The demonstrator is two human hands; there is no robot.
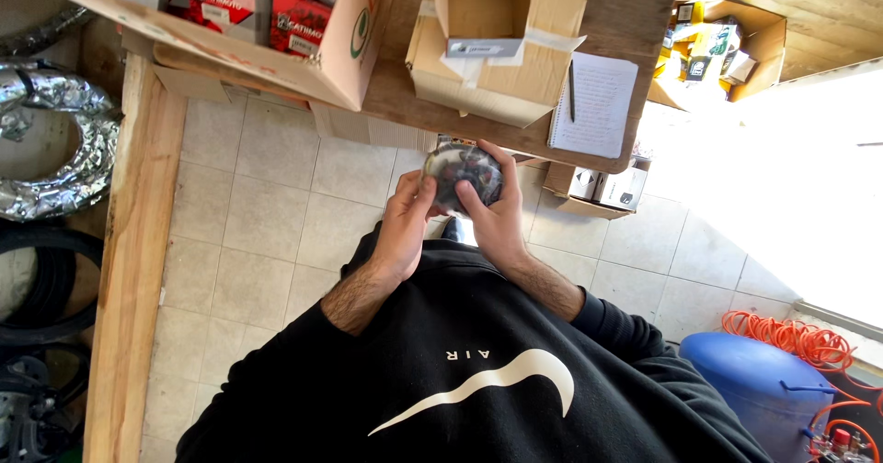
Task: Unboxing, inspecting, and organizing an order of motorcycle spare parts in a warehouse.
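In the head view, both hands close around a round, dark metal part [463,173] held over the tiled floor [267,215] just below the tabletop [635,12] edge: the left hand [405,224] grips its 8 o'clock side, the right hand [492,215] wraps its 4 o'clock side with fingers over the top. At 12 o'clock on the tabletop sits an open cardboard box [501,45], with a spiral notebook [596,104] at 2 o'clock and a pen [571,91] on it.
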